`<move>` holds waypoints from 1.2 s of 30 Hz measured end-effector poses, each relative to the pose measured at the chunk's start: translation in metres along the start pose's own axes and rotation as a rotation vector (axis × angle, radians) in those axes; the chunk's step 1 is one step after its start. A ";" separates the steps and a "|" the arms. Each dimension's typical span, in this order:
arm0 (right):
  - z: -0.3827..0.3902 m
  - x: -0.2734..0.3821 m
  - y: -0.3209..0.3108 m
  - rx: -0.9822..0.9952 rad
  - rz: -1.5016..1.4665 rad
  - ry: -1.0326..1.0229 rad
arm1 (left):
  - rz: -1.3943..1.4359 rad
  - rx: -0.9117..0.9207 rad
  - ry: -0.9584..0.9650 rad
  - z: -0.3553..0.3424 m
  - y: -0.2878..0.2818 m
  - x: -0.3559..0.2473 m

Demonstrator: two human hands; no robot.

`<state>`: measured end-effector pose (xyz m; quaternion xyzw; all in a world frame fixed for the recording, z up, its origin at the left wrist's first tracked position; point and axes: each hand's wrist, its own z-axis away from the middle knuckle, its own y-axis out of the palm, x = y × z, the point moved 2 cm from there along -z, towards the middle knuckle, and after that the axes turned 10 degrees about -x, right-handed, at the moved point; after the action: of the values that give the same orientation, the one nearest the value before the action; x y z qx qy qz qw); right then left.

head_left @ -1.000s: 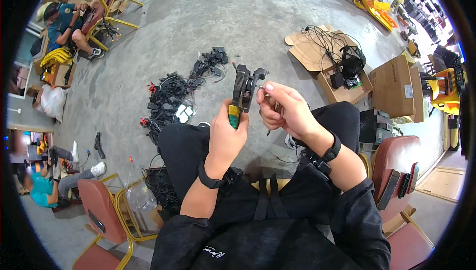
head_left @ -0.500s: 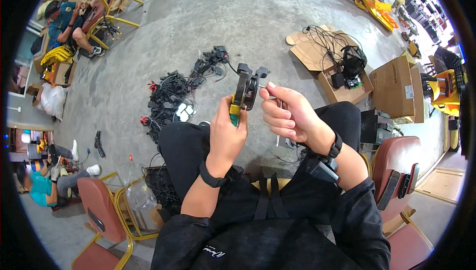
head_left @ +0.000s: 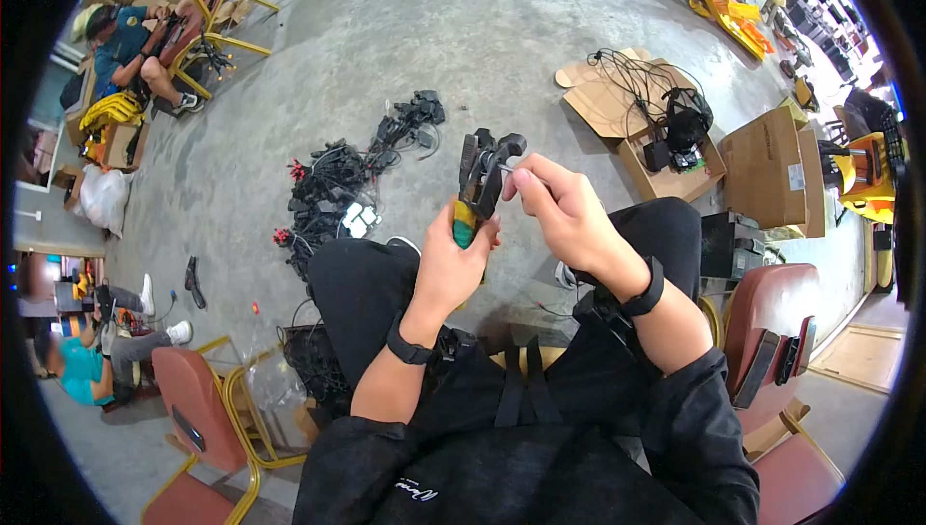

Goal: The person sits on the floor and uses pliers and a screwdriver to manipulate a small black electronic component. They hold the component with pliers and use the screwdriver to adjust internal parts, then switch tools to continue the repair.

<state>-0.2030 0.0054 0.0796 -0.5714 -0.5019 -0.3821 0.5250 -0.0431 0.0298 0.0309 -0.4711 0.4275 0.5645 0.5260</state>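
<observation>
My left hand (head_left: 449, 264) is closed around the yellow-and-green handle of a black clamp-like device (head_left: 479, 178), held upright above my lap. Close to the device's right side, my right hand (head_left: 579, 226) pinches a thin metal rod, apparently a hex key (head_left: 506, 169). Its tip meets the black head of the device, though the exact contact point is too small to make out. Most of the rod is hidden by my fingers. Both my wrists wear black bands.
A heap of black cables and small devices (head_left: 333, 187) lies on the floor ahead to the left. On the right stand an open cardboard box with cables (head_left: 632, 153) and a larger carton (head_left: 762, 173). Red chairs (head_left: 198, 400) flank me. Two people sit at the left.
My right hand has turned, its back now facing up, and the hanging rod no longer shows. The device has tilted and turned slightly in my left hand.
</observation>
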 end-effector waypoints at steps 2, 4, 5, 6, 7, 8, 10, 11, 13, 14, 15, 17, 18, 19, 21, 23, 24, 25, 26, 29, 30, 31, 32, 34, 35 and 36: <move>0.001 -0.006 0.003 0.051 -0.248 0.150 | -0.078 -0.029 0.053 -0.001 0.000 -0.002; 0.002 -0.008 0.010 0.114 -0.529 0.332 | -0.093 -0.063 0.097 -0.002 -0.001 0.000; 0.003 -0.008 0.010 0.146 -0.609 0.382 | -0.101 -0.080 0.120 -0.003 -0.001 0.002; 0.002 -0.008 0.011 0.179 -0.690 0.431 | -0.107 -0.084 0.134 -0.003 -0.002 0.003; 0.002 -0.008 0.012 0.213 -0.771 0.479 | -0.113 -0.088 0.148 -0.003 -0.003 0.004; 0.002 -0.007 0.012 0.212 -0.818 0.526 | -0.119 -0.092 0.163 -0.003 -0.003 0.004; 0.002 0.000 0.011 0.210 -0.912 0.620 | -0.204 -0.124 0.197 -0.001 -0.004 -0.001; 0.002 0.002 0.011 0.215 -0.952 0.649 | -0.246 -0.140 0.214 0.001 -0.004 -0.005; 0.002 0.006 0.009 0.218 -1.028 0.706 | -0.324 -0.155 0.264 0.002 -0.005 -0.010; 0.002 0.005 0.009 0.247 -1.102 0.763 | -0.362 -0.162 0.289 0.003 -0.006 -0.012; 0.002 0.003 0.006 0.278 -1.176 0.820 | -0.386 -0.180 0.327 0.003 -0.006 -0.013; 0.002 0.002 0.003 0.310 -1.217 0.844 | -0.433 -0.214 0.404 0.002 -0.007 -0.015; 0.002 0.002 0.003 0.316 -1.185 0.814 | -0.437 -0.216 0.420 0.002 -0.008 -0.015; 0.002 0.003 0.003 0.321 -1.153 0.784 | -0.441 -0.216 0.436 0.000 -0.010 -0.014; -0.001 -0.002 0.002 0.274 -0.884 0.640 | -0.431 -0.204 0.421 -0.001 -0.010 -0.013; -0.002 -0.002 -0.001 0.129 -0.421 0.293 | -0.403 -0.179 0.359 -0.001 -0.009 -0.010; 0.000 0.002 0.001 0.012 -0.095 0.021 | -0.312 -0.130 0.271 -0.002 -0.009 -0.007; 0.002 0.007 0.002 -0.104 0.231 -0.251 | -0.220 -0.082 0.184 -0.002 -0.008 -0.002; 0.000 0.007 0.001 -0.122 0.373 -0.347 | -0.128 -0.035 0.097 -0.003 -0.007 0.002; -0.002 0.002 0.000 -0.104 0.284 -0.289 | -0.069 -0.018 0.015 -0.002 -0.002 -0.001; -0.002 0.002 0.000 -0.056 0.188 -0.143 | -0.066 -0.033 0.027 -0.002 -0.002 0.000; 0.000 0.003 0.000 -0.006 0.091 0.003 | -0.062 -0.050 0.040 -0.003 -0.001 0.000; 0.001 0.003 0.001 0.044 -0.006 0.149 | -0.059 -0.067 0.053 -0.003 -0.002 0.001; 0.000 -0.003 0.004 0.093 -0.313 0.296 | -0.114 -0.075 0.128 -0.005 -0.003 0.003; -0.001 -0.006 0.006 0.118 -0.468 0.369 | -0.142 -0.080 0.165 -0.006 -0.003 0.003; -0.001 -0.006 0.006 0.144 -0.563 0.435 | -0.173 -0.101 0.184 -0.006 -0.004 0.004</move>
<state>-0.1982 0.0033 0.0730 -0.2775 -0.5417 -0.5881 0.5326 -0.0385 0.0250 0.0261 -0.5817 0.4027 0.4923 0.5071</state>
